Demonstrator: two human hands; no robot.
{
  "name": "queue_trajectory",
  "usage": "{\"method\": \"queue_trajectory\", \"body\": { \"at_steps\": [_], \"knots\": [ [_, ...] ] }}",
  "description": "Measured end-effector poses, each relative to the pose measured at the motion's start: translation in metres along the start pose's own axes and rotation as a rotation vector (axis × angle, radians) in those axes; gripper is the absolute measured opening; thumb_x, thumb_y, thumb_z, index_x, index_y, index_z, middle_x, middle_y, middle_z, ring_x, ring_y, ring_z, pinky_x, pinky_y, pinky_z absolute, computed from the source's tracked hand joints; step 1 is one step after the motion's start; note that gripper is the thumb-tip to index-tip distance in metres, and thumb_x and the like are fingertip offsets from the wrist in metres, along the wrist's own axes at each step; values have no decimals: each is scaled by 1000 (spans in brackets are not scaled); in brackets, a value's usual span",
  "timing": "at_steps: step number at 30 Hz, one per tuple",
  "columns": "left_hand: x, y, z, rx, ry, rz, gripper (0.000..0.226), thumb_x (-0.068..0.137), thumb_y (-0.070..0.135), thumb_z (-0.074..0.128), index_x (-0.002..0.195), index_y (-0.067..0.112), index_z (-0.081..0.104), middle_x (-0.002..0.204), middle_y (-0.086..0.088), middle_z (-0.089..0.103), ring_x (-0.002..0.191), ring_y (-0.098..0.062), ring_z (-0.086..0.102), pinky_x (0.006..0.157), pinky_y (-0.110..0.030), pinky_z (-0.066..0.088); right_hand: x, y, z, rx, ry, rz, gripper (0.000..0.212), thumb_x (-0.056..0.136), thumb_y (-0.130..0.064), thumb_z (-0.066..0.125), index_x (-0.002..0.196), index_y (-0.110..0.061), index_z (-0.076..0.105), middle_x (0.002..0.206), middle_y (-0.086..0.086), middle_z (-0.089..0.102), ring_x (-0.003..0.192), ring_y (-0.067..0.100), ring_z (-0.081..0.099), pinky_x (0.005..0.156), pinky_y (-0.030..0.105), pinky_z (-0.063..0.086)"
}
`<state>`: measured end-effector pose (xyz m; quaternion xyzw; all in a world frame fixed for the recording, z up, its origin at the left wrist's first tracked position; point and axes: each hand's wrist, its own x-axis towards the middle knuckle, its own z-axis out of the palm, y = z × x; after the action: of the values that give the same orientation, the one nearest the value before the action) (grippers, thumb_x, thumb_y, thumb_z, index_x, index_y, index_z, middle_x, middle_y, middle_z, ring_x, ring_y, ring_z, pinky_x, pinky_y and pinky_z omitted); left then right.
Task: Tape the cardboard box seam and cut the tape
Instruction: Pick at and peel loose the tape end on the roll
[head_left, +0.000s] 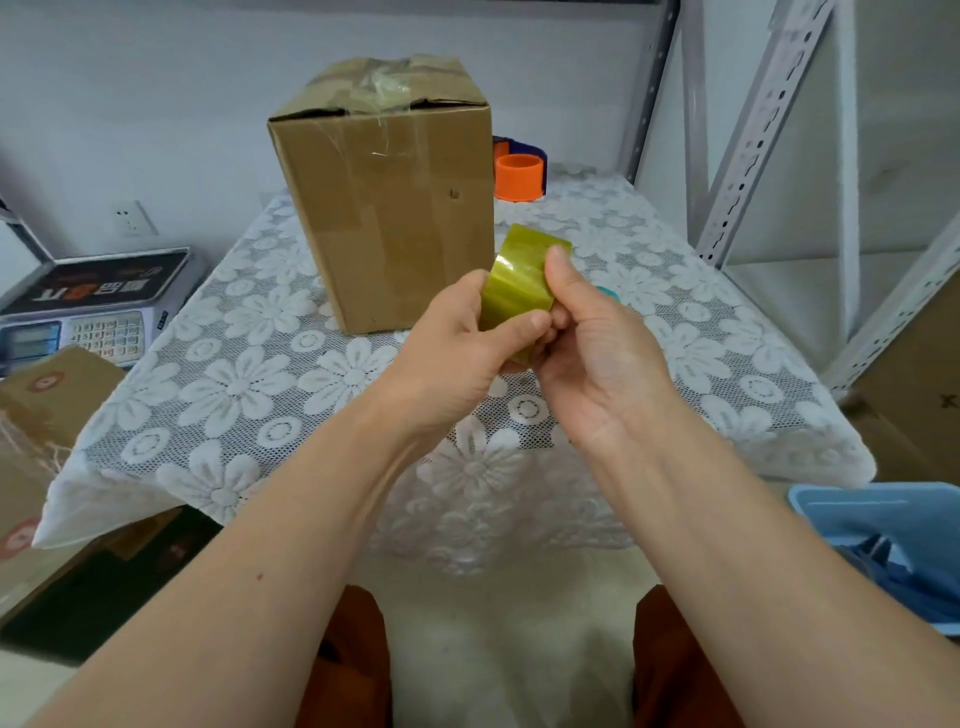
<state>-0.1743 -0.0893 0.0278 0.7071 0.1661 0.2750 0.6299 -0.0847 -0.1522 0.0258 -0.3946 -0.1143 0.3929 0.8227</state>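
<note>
Tape (519, 283), a yellowish-clear roll, sits between both hands just in front of the cardboard box (384, 208) and slightly to its right, held up off the lace tablecloth (249, 374). The left hand (457, 338) curls around the roll's near side with the thumb laid across its face, and the right hand (592, 338) pinches it from the other side, thumb pressed on the outer wrap, which looks like a search for the loose end. The box stands upright at the far middle of the table; its top flaps are folded shut and already carry crumpled clear tape, with strips running down the front face. Whether that old tape counts as the seam being sealed I cannot tell; I judge the taping of this round not yet begun, since no strip runs from the roll to the box. Pulling a length, pressing it along the seam and cutting all remain. An orange tape dispenser (518, 174) rests behind the box to its right.
</note>
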Motion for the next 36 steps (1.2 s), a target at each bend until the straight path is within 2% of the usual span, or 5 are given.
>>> {"method": "queue_trajectory", "body": {
  "at_steps": [11,19,25,28,36],
  "knots": [
    [0,1,-3,-91,-62,-86,48,80,30,62,113,-5,58,89,-4,68,88,-17,63,98,-53,48,-1,-6,-1,-30,5,19,36,87,-26,64,57,-17,47,41,-7,34,44,8,33,56,23,42],
    [3,-1,6,23,20,-56,18,90,14,55,106,6,54,91,-5,67,88,-18,64,92,-56,50,2,-10,-2,-28,23,19,37,87,-24,64,55,-16,48,39,-7,33,42,8,32,57,27,37],
    [-2,2,8,-42,60,-70,33,82,29,68,103,4,61,87,-4,69,86,-18,66,91,-53,52,2,-10,-2,-124,-12,-21,17,85,-24,67,78,-11,57,55,-2,42,51,9,38,59,25,40],
    [-1,0,8,-13,91,-21,17,87,18,64,100,7,60,85,-4,68,84,-18,65,89,-54,53,0,-10,-1,-189,-17,-74,26,86,-23,66,65,-14,52,48,-5,40,51,8,37,56,22,38],
    [0,2,2,-15,-31,-21,28,82,17,59,105,1,58,89,-7,65,86,-21,60,96,-57,47,2,-12,-4,-195,-35,-58,36,85,-24,66,56,-17,47,44,-7,39,46,8,36,52,20,39]
  ]
}}
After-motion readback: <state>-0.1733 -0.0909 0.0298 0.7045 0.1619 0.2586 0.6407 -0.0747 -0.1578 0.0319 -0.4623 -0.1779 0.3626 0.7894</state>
